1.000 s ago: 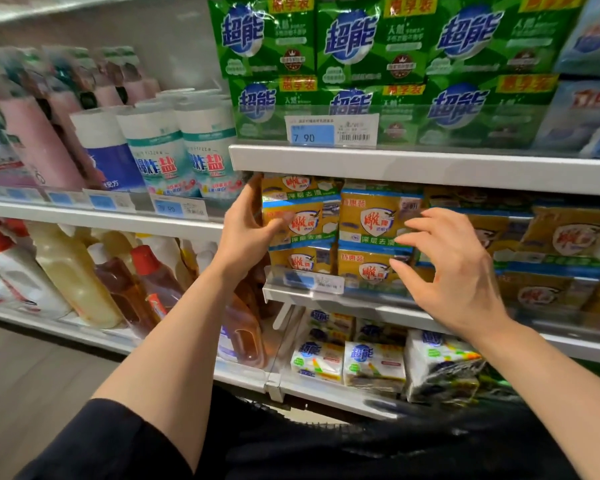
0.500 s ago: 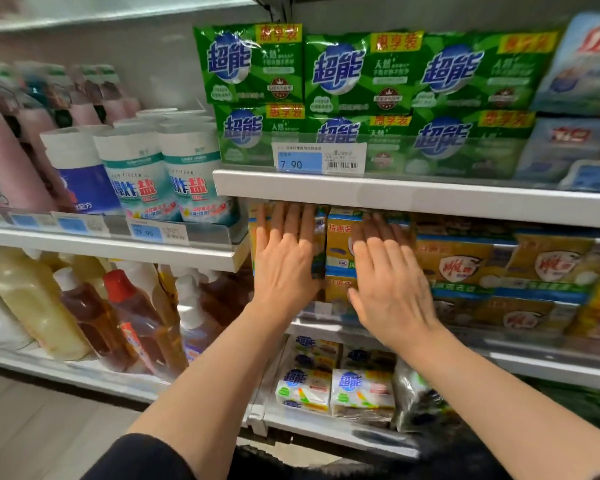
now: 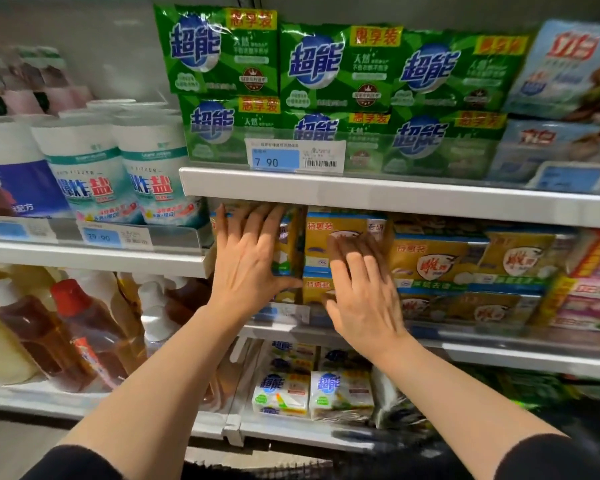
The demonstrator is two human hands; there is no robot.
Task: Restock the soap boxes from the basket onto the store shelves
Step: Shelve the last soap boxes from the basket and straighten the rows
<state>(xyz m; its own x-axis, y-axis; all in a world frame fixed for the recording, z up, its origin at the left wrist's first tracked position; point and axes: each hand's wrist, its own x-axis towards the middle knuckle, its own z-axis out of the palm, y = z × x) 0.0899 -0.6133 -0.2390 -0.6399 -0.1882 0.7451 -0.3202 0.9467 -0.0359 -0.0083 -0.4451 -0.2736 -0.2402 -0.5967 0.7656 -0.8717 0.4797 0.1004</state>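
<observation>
Yellow and blue soap boxes (image 3: pixel 340 230) are stacked on the middle shelf (image 3: pixel 499 355), under a white shelf edge. My left hand (image 3: pixel 248 261) lies flat with straight fingers against the leftmost stack of soap boxes (image 3: pixel 288 247). My right hand (image 3: pixel 361 292) presses flat on the stack beside it, fingers straight and blurred. More of the same yellow boxes (image 3: pixel 440 261) fill the shelf to the right. The basket is a dark blur at the bottom edge, with no detail visible.
Green soap packs (image 3: pixel 329 64) and a 7.90 price tag (image 3: pixel 293 155) sit on the upper shelf. White canisters (image 3: pixel 153 174) and detergent bottles (image 3: pixel 84 327) stand to the left. Small white soap bars (image 3: pixel 312 393) lie on the lower shelf. Pink packs (image 3: pixel 593 292) sit far right.
My hands went from cupping the box stacks to lying flat against them and pushing them back. The view has moved closer to the shelf.
</observation>
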